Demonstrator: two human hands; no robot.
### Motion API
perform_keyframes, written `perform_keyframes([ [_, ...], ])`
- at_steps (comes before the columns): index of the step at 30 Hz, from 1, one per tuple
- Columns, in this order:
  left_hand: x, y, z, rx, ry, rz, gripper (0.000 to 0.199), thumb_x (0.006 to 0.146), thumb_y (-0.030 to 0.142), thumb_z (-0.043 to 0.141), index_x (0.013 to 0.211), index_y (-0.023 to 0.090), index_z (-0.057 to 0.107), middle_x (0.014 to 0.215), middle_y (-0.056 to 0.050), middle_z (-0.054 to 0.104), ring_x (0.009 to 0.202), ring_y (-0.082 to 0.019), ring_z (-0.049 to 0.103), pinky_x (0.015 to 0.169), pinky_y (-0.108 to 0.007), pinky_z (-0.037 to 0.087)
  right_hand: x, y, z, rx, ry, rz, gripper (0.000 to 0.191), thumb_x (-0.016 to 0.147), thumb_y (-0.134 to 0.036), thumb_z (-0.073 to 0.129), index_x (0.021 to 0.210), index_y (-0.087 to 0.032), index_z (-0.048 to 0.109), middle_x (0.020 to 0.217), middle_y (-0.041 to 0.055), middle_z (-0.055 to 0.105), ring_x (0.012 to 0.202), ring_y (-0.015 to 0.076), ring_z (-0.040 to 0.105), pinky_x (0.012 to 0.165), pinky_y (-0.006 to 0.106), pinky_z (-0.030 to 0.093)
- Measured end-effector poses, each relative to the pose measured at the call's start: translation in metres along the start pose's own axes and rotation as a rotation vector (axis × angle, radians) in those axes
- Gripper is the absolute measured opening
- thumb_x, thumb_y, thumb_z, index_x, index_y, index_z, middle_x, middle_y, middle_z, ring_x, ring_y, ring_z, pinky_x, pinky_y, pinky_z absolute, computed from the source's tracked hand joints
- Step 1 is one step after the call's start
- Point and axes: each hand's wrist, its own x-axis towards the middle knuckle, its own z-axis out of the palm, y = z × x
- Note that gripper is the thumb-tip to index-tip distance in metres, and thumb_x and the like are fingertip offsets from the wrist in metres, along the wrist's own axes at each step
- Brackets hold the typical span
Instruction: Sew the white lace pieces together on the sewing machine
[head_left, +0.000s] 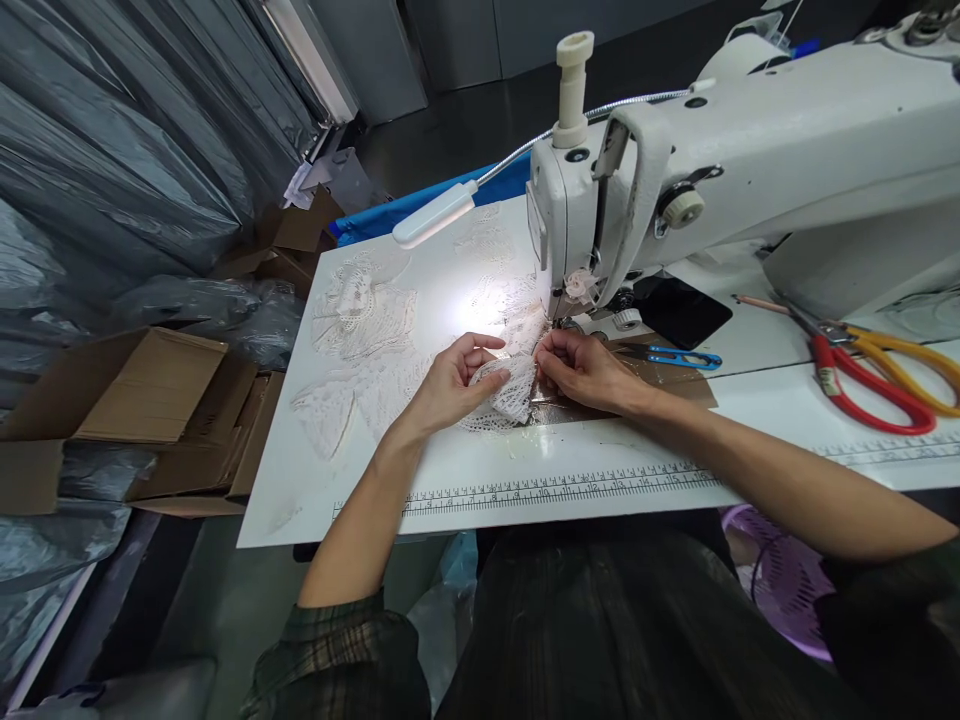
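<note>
So the white lace piece [516,385] is right at the foot of the sewing machine [570,200], bunched between both hands: the left hand [459,378] has it between thumb and fingers, and the right hand [576,368] is pinching its edge just beside the needle area. Off to the machine's left there's an open cardboard box [154,385] with clear plastic among its flaps, and below the machine a purple basket [799,590] has something pale in it, can't tell what.
</note>
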Motion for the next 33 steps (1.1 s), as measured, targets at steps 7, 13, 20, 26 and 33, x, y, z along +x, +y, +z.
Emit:
perform_keyframes([
  [7, 0.002, -0.004, -0.002, -0.023, -0.019, 0.000, 0.041, 0.079, 0.033, 0.077, 0.114, 0.021, 0.060, 0.092, -0.005, 0.071, 0.070, -0.012, 0.062, 0.059, -0.024, 0.048, 0.002, 0.003, -0.005, 0.054, -0.124, -0.031, 0.029, 0.085, -0.046, 0.068, 0.083, -0.019, 0.057, 0.063, -0.0033, 0.052, 0.057, 0.0110, 0.047, 0.051, 0.025, 0.037],
  [13, 0.003, 0.000, -0.015, 0.104, 0.149, -0.016, 0.032, 0.081, 0.032, 0.075, 0.109, 0.019, 0.065, 0.085, -0.003, 0.071, 0.072, -0.012, 0.064, 0.067, -0.026, 0.051, 0.004, 0.008, -0.003, 0.119, 0.003, 0.038, 0.022, 0.088, -0.038, 0.063, 0.079, -0.021, 0.053, 0.064, -0.0018, 0.052, 0.057, 0.0124, 0.051, 0.051, 0.027, 0.040],
  [20, 0.004, 0.001, -0.003, -0.020, 0.146, -0.071, 0.041, 0.078, 0.035, 0.078, 0.112, 0.020, 0.061, 0.088, -0.003, 0.072, 0.067, -0.012, 0.064, 0.059, -0.025, 0.050, 0.003, 0.005, -0.001, 0.166, -0.073, -0.011, 0.038, 0.079, -0.053, 0.075, 0.086, -0.017, 0.064, 0.071, -0.0002, 0.059, 0.064, 0.0137, 0.053, 0.058, 0.029, 0.042],
  [26, 0.006, -0.003, 0.006, -0.032, 0.253, -0.082, 0.046, 0.077, 0.035, 0.079, 0.115, 0.019, 0.058, 0.082, -0.001, 0.071, 0.057, -0.009, 0.058, 0.052, -0.022, 0.045, 0.004, 0.007, -0.002, 0.127, 0.012, -0.004, 0.045, 0.081, -0.061, 0.069, 0.077, -0.017, 0.062, 0.064, -0.0021, 0.052, 0.057, 0.0107, 0.044, 0.052, 0.028, 0.036],
  [33, 0.010, -0.010, 0.004, -0.096, 0.369, -0.080, 0.050, 0.073, 0.038, 0.082, 0.112, 0.019, 0.058, 0.085, -0.001, 0.071, 0.047, -0.006, 0.050, 0.044, -0.021, 0.039, 0.004, 0.007, -0.002, 0.174, 0.027, 0.138, 0.046, 0.079, -0.064, 0.071, 0.080, -0.019, 0.061, 0.067, -0.0008, 0.056, 0.055, 0.0116, 0.050, 0.048, 0.027, 0.044],
])
